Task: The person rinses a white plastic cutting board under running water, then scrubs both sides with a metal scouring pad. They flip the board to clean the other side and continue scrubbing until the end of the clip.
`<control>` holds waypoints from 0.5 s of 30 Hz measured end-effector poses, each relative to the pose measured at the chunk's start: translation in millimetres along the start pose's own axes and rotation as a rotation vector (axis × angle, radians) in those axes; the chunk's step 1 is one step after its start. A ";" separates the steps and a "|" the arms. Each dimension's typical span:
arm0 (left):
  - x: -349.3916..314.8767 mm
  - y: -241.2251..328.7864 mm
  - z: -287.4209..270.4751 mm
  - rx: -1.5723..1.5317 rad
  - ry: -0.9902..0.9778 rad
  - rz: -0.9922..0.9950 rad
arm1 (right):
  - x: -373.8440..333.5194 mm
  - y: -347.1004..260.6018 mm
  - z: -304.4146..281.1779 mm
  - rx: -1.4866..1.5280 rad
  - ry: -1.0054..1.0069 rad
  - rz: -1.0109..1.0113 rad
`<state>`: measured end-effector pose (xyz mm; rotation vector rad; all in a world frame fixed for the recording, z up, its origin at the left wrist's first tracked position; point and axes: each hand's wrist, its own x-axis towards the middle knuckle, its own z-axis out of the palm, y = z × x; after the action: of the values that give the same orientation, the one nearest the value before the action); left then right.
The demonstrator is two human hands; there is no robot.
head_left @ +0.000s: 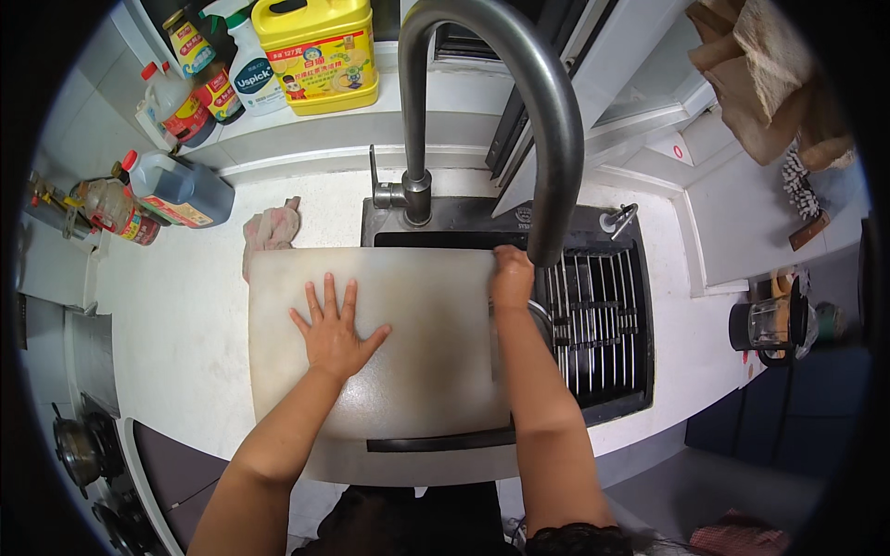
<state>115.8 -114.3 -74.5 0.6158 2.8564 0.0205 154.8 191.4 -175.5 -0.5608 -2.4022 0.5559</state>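
Pale board [422, 343] already lies flat over worktop [176, 324] and part of sink [464, 217]; hands not yet clear. Left hand [336, 345]: fingers spread open on board. Right hand [512, 278] at far right corner; fingers partly hidden, can't tell if gripping.

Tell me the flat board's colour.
The board is milky white with brownish shading, best seen in the head view.

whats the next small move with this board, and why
Probably nudge the pale cutting board a little left: its right part lies over the sink, the left hand is spread flat on top, and the right hand is at its far right corner.
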 end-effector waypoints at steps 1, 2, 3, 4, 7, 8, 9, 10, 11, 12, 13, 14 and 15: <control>-0.6 -0.5 1.4 0.004 0.003 0.000 | -2.8 -3.8 -1.8 -0.044 0.002 0.006; 1.8 -1.0 1.8 0.006 0.011 0.005 | -5.6 -9.0 -3.1 -0.092 0.011 0.011; 3.9 -1.6 2.3 0.007 0.020 0.009 | -8.2 -13.9 -5.5 -0.140 0.019 0.016; 4.8 -1.5 3.3 0.016 0.022 0.008 | -11.0 -18.2 -10.6 -0.099 0.036 -0.072; 1.8 -1.4 8.3 0.036 0.018 0.000 | -14.6 -12.0 -15.3 -0.055 -0.043 -0.195; 2.8 0.3 6.2 0.033 0.020 0.006 | -6.7 -5.7 -13.4 -0.021 -0.005 -0.153; 3.2 2.0 4.5 0.033 0.023 0.011 | 2.4 -1.3 -10.9 0.016 0.034 -0.110; 2.3 5.0 4.6 0.026 0.017 0.014 | 6.1 2.1 -11.6 0.052 0.073 -0.067; 1.7 4.4 3.0 0.024 0.015 0.011 | 1.9 -3.0 -15.7 0.035 0.013 -0.019; 3.0 2.9 1.1 0.019 0.015 0.009 | -9.5 -4.7 -19.2 0.021 0.011 -0.049; 2.7 1.4 0.3 0.021 0.013 0.006 | -26.6 -5.5 -24.7 0.006 0.008 -0.079; 0.9 -0.5 1.2 0.023 0.010 0.002 | -40.1 -7.1 -28.3 -0.009 0.005 -0.110; 0.2 -1.1 2.6 0.021 0.006 -0.006 | -47.8 -11.0 -33.4 0.012 0.028 -0.122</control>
<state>115.8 -115.4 -77.1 0.6126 2.8678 -0.0080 208.0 166.4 -167.4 -0.4105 -2.3867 0.5054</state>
